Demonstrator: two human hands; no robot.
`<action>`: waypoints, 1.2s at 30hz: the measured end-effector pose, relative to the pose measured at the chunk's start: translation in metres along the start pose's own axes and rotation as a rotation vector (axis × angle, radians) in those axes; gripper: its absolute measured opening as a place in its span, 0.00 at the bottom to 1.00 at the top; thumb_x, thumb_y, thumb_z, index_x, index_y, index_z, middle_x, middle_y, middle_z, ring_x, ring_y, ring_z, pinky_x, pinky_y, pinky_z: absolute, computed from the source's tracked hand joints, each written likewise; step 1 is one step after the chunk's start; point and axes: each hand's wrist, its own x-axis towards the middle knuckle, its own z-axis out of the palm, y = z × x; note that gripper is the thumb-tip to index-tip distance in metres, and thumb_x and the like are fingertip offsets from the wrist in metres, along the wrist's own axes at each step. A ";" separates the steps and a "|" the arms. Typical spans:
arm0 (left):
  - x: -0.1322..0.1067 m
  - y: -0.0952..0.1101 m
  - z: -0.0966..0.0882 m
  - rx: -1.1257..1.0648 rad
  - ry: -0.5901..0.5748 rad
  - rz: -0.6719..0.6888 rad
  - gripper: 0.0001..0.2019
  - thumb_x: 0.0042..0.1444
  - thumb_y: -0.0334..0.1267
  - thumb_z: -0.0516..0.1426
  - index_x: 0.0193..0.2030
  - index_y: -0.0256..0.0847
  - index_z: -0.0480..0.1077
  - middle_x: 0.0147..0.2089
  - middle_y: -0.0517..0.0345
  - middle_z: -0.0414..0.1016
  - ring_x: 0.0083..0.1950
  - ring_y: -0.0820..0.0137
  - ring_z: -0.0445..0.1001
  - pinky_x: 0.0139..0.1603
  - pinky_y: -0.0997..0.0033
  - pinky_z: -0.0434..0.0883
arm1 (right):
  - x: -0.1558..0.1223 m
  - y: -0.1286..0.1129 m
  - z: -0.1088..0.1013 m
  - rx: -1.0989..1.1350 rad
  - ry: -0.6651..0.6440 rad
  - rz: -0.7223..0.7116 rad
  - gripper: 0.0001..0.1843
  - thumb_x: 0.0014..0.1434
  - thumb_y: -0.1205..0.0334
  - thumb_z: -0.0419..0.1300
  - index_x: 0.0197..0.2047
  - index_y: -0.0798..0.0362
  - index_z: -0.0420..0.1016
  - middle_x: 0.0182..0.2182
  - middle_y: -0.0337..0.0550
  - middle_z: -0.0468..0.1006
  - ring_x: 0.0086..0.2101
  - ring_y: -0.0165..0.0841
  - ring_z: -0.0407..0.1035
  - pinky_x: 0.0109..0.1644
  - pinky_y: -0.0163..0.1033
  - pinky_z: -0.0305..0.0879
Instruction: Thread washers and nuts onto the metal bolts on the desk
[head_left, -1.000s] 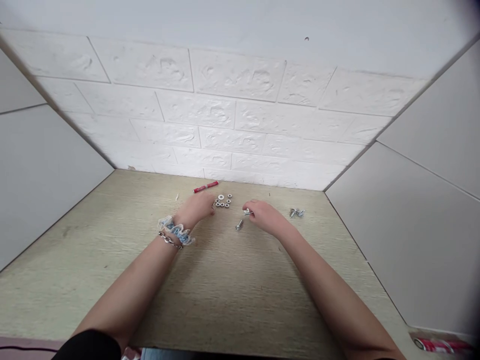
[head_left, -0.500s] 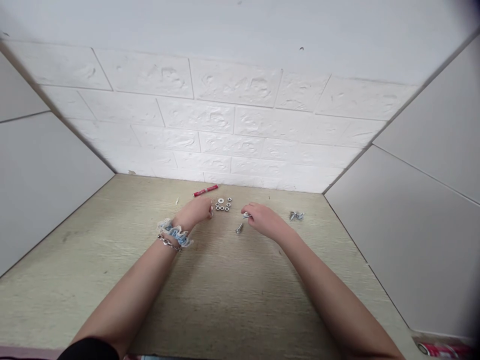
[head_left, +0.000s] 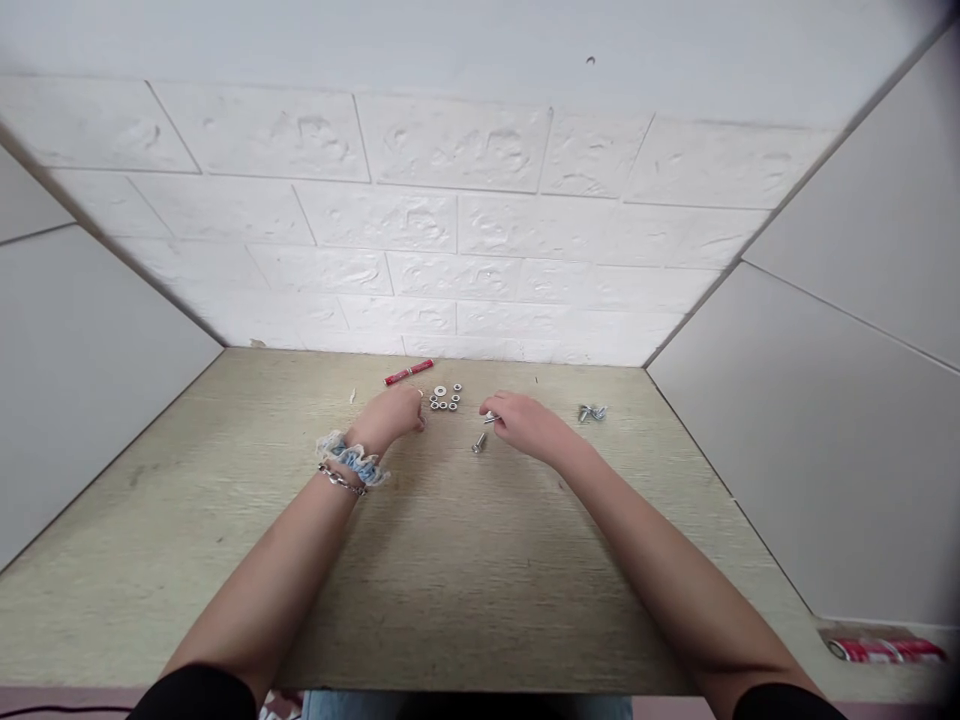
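My right hand (head_left: 523,424) pinches a silver bolt (head_left: 491,420), its shank poking out from between thumb and fingers. Just below it, a second bolt (head_left: 479,443) with a hex head lies tilted on the tabletop. My left hand (head_left: 397,413), with a blue-and-white scrunchie and a chain bracelet at the wrist, is closed at the fingertips beside a cluster of nuts. What those fingers hold, if anything, is too small to make out. The cluster has several hex nuts (head_left: 443,405) and a flat washer (head_left: 440,391).
A red marker (head_left: 409,372) lies behind my left hand, near the white brick-patterned wall (head_left: 420,275). Several more bolts (head_left: 592,413) are piled to the right. A small white scrap (head_left: 352,396) sits at the left. At the lower right is a red can-like object (head_left: 885,650).
The camera view has shifted slightly, so the tabletop sits a little higher in the picture. Both hands stay in nearly the same places, and my right hand still holds the bolt.
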 end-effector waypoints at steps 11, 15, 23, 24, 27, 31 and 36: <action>-0.008 0.021 -0.006 -0.510 0.052 0.158 0.06 0.50 0.37 0.53 0.32 0.37 0.66 0.32 0.56 0.75 0.30 0.70 0.74 0.28 0.73 0.63 | -0.004 -0.003 -0.026 0.232 0.220 0.015 0.15 0.54 0.73 0.51 0.43 0.55 0.71 0.38 0.45 0.74 0.35 0.30 0.67 0.42 0.37 0.62; -0.019 0.041 -0.014 -1.111 -0.006 0.173 0.14 0.53 0.40 0.55 0.46 0.38 0.64 0.38 0.55 0.76 0.33 0.73 0.75 0.25 0.78 0.63 | -0.008 -0.012 -0.039 0.572 0.381 0.108 0.13 0.53 0.65 0.55 0.44 0.53 0.70 0.33 0.41 0.73 0.30 0.28 0.68 0.34 0.34 0.64; -0.024 0.055 -0.017 -1.898 -0.165 0.137 0.09 0.59 0.30 0.50 0.42 0.32 0.70 0.42 0.48 0.76 0.42 0.74 0.75 0.42 0.82 0.72 | -0.008 -0.018 -0.045 1.058 0.383 0.195 0.17 0.49 0.61 0.60 0.43 0.54 0.67 0.29 0.39 0.74 0.28 0.29 0.71 0.31 0.34 0.69; -0.025 0.056 -0.018 -1.929 -0.175 0.146 0.10 0.59 0.30 0.50 0.42 0.32 0.70 0.42 0.48 0.76 0.43 0.74 0.75 0.44 0.81 0.72 | -0.007 -0.018 -0.045 1.085 0.371 0.205 0.17 0.49 0.61 0.60 0.43 0.54 0.67 0.30 0.40 0.74 0.28 0.29 0.71 0.31 0.34 0.69; -0.028 0.058 -0.021 -1.955 -0.184 0.149 0.11 0.59 0.29 0.49 0.44 0.31 0.69 0.42 0.48 0.76 0.43 0.74 0.75 0.46 0.81 0.72 | -0.007 -0.019 -0.044 1.094 0.349 0.224 0.16 0.49 0.62 0.61 0.43 0.54 0.67 0.30 0.39 0.73 0.29 0.29 0.72 0.31 0.35 0.70; -0.031 0.062 -0.023 -1.923 -0.171 0.097 0.13 0.60 0.27 0.48 0.49 0.30 0.66 0.43 0.45 0.75 0.42 0.74 0.75 0.48 0.78 0.72 | -0.006 -0.018 -0.040 1.025 0.344 0.240 0.16 0.48 0.62 0.60 0.42 0.53 0.67 0.30 0.39 0.74 0.28 0.28 0.71 0.32 0.35 0.70; -0.035 0.066 -0.025 -1.892 -0.120 0.073 0.11 0.59 0.27 0.50 0.47 0.31 0.68 0.41 0.48 0.76 0.40 0.75 0.75 0.48 0.78 0.71 | -0.004 -0.015 -0.036 0.999 0.326 0.239 0.16 0.48 0.63 0.60 0.42 0.53 0.67 0.28 0.39 0.75 0.27 0.29 0.70 0.32 0.36 0.69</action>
